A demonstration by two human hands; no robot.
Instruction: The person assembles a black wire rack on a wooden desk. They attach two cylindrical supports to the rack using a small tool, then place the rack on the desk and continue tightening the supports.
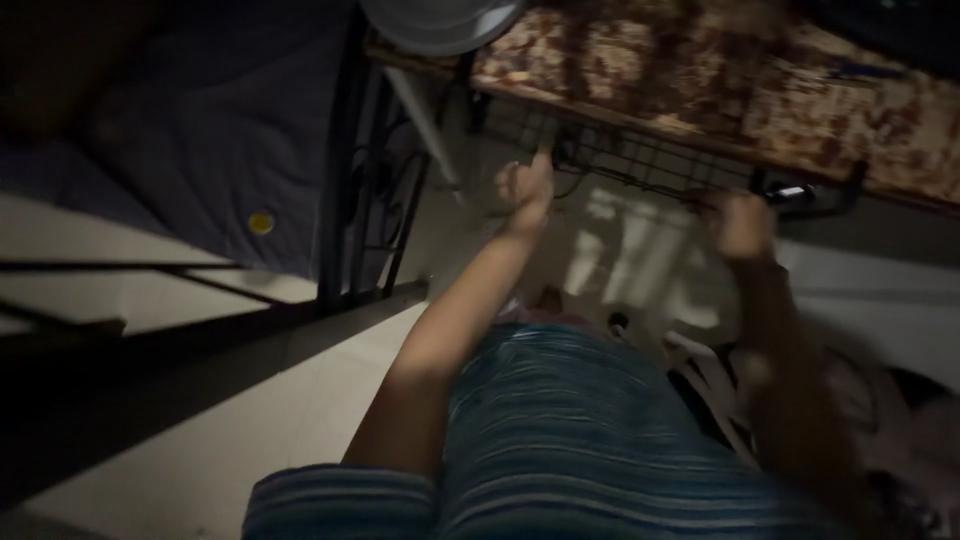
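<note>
The left hand [525,185], loosely curled with one finger up, reaches the wire rack [640,160] under the desk's [720,75] near edge. The blurred right hand [742,225] seems closed around the rack's right end; contents unclear.

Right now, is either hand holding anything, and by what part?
Right hand seems closed on the black wire rack's front bar; blurred. Left hand only reaches toward the rack, holding nothing.
</note>
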